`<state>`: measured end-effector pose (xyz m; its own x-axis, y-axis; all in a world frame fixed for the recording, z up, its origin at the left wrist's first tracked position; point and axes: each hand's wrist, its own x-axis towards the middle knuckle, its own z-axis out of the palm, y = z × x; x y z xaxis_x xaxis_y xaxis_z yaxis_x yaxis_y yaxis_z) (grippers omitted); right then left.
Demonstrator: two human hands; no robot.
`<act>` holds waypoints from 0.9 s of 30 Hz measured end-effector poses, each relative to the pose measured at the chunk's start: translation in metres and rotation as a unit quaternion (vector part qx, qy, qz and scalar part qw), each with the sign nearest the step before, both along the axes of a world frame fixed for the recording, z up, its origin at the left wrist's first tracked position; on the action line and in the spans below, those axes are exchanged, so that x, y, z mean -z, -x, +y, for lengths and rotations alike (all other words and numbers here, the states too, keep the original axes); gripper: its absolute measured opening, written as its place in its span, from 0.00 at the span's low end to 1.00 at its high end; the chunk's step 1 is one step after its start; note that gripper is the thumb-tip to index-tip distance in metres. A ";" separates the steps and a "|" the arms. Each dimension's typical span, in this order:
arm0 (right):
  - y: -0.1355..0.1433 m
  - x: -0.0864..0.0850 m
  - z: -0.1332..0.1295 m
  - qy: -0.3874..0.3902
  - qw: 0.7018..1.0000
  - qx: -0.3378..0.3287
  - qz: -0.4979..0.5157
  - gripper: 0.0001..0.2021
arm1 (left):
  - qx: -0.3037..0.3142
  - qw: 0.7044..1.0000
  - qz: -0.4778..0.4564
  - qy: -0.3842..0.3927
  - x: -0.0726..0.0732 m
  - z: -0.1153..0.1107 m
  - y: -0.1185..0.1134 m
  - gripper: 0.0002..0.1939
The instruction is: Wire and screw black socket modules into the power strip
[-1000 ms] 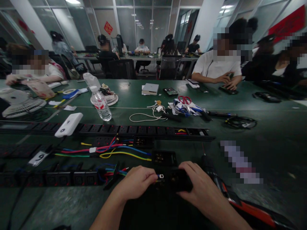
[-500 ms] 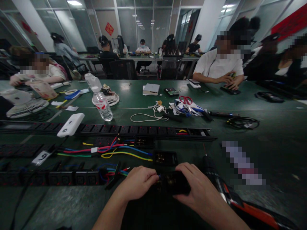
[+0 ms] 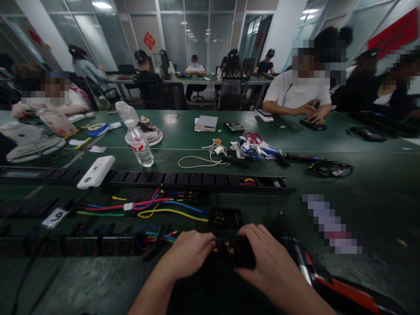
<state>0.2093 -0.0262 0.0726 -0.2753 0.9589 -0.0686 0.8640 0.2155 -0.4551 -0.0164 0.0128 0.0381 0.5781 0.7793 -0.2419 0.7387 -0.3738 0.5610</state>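
Observation:
My right hand is wrapped round the right end of a black socket housing, with brass terminals showing on its upper face. At the left end of that housing, my left hand is closed in a pinch on wires, whose blue and yellow ends just show past the fingertips. Blue, green and red wires run behind this hand from the nearest black power strip. Just beyond my hands lies another black socket piece with brass contacts, joined to blue and yellow wires.
A cordless drill lies right beside my right forearm. Farther off are a long power strip, a white power bank, a water bottle, red-handled scissors and a white cable. Other people sit around the tables.
The socket housing has tilted slightly and shifted a little left with my right hand, so its brass terminals show more. My left hand keeps its pinch nearly in place.

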 end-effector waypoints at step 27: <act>-0.003 0.003 0.005 -0.006 1.000 -0.006 0.001 0.19 | -0.174 0.962 -0.060 -0.200 0.016 -0.046 -0.008 0.08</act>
<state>0.2121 -0.0212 0.0697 -0.2872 0.9562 -0.0560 0.8605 0.2319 -0.4535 -0.0082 -0.0333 0.0216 0.2700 0.9477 0.1700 0.7973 -0.3190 0.5124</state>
